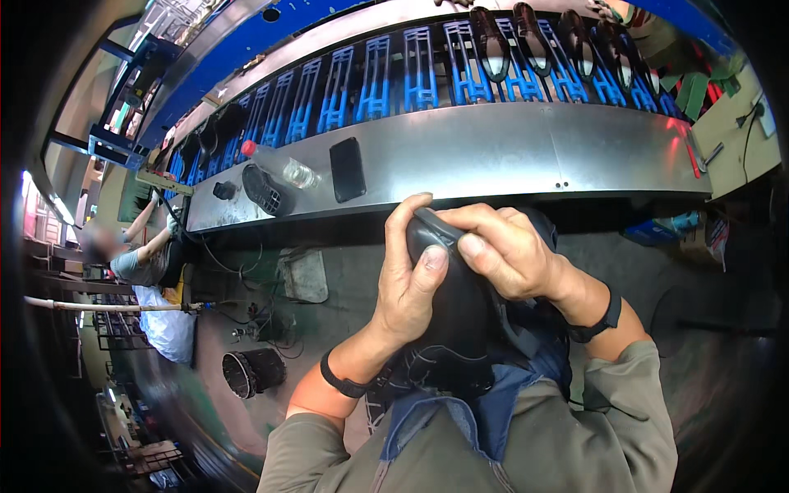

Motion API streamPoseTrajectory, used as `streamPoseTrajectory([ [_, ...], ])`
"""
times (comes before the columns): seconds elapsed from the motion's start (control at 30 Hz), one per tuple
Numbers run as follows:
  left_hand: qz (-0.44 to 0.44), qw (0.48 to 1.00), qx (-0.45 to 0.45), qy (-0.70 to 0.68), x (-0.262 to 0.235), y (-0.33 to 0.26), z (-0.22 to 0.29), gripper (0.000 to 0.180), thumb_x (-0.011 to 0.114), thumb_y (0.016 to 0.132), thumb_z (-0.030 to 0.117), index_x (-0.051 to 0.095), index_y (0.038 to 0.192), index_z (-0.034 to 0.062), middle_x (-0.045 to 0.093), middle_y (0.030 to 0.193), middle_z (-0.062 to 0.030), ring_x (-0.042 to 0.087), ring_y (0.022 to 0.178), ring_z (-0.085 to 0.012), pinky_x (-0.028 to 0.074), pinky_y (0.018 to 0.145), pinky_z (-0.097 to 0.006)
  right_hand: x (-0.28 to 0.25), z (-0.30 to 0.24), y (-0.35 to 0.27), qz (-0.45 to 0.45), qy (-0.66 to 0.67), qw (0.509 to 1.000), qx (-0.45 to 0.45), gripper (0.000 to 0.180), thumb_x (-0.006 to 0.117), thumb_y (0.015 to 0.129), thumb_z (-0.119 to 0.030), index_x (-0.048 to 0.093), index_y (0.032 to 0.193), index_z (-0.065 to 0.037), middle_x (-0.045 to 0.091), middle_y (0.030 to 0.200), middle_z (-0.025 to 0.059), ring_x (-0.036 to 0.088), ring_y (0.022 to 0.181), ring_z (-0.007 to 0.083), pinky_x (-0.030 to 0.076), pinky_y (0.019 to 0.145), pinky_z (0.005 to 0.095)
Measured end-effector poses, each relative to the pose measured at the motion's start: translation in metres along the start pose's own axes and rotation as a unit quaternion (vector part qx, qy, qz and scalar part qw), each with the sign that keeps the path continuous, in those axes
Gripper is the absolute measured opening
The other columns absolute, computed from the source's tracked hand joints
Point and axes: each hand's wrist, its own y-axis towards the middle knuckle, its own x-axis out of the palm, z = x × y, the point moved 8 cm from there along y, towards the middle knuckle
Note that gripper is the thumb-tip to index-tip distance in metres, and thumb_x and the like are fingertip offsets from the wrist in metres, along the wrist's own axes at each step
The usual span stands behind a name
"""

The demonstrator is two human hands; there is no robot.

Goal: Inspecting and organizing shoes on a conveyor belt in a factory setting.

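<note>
Over my lap, a black shoe (454, 320) points its toe away from me, with its laced part close to my body. My left hand (403, 287) is closed round the left side of the toe, thumb pressed on top. From the right, my right hand (514, 251) pinches a dark rubbery edge at the toe tip between thumb and fingers. That edge looks like part of a black sole (511, 329), which runs down the shoe's right side. My fingers cover much of where the two parts meet.
Ahead runs a metal ledge (460, 152) bearing a black phone (348, 169), a clear bottle (297, 172) and a dark shoe sole (261, 191). Behind it, blue racks (374, 82) carry several shoes (491, 45). A black bucket (253, 372) stands left; another person (144, 259) works farther left.
</note>
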Motion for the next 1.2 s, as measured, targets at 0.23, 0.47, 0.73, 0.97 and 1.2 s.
streamPoseTrajectory([
  [0.23, 0.01, 0.999, 0.003, -0.051, 0.0, -0.004, -0.005, 0.066, 0.054, 0.1, 0.044, 0.032, 0.147, 0.0028, 0.048, 0.126, -0.0133, 0.046, 0.117, -0.0217, 0.036, 0.106, -0.039, 0.012, -0.019, 0.006, -0.033, -0.103, 0.994, -0.023, 0.036, 0.062, 0.092, -0.014, 0.056, 0.115, 0.013, 0.064, 0.072, 0.0192, 0.063, 0.052, 0.0309, 0.048, 0.048, 0.0386],
  [0.47, 0.056, 0.991, -0.05, -0.113, -0.012, -0.012, -0.029, 0.068, 0.054, 0.098, 0.044, 0.032, 0.147, 0.0024, 0.05, 0.124, -0.0127, 0.051, 0.112, -0.0198, 0.042, 0.1, -0.036, 0.024, -0.019, -0.008, -0.201, -0.131, 0.967, 0.087, 0.074, 0.069, 0.088, -0.033, 0.04, 0.137, 0.014, 0.064, 0.071, 0.0216, 0.063, 0.053, 0.0356, 0.05, 0.05, 0.0429],
  [0.73, 0.068, 0.982, -0.087, -0.15, -0.012, -0.015, -0.073, 0.072, 0.055, 0.096, 0.049, 0.029, 0.147, 0.0055, 0.051, 0.117, -0.0156, 0.061, 0.103, -0.025, 0.056, 0.091, -0.041, 0.034, -0.005, -0.034, -0.12, -0.152, 0.978, 0.084, 0.058, 0.07, 0.084, -0.021, 0.049, 0.124, 0.014, 0.062, 0.065, 0.018, 0.065, 0.053, 0.0337, 0.052, 0.051, 0.0406],
  [0.97, 0.123, 0.935, -0.233, -0.239, -0.011, -0.032, -0.126, 0.066, 0.054, 0.1, 0.049, 0.04, 0.144, 0.0032, 0.057, 0.119, -0.0123, 0.06, 0.108, -0.0207, 0.052, 0.094, -0.036, 0.048, -0.002, -0.061, -0.104, -0.279, 0.94, 0.165, 0.057, 0.072, 0.084, -0.022, 0.051, 0.124, 0.013, 0.067, 0.088, 0.0189, 0.067, 0.076, 0.0301, 0.054, 0.069, 0.0382],
  [1.2, -0.009, 0.879, -0.272, -0.392, 0.007, -0.062, -0.204, 0.08, 0.053, 0.096, 0.065, 0.043, 0.146, 0.0037, 0.056, 0.136, -0.0194, 0.058, 0.126, -0.0311, 0.049, 0.108, -0.045, 0.054, -0.027, -0.163, -0.192, -0.317, 0.91, 0.184, 0.072, 0.065, 0.075, -0.002, 0.045, 0.144, 0.004, 0.048, 0.141, 0.029, 0.051, 0.128, 0.0446, 0.044, 0.104, 0.0509],
])
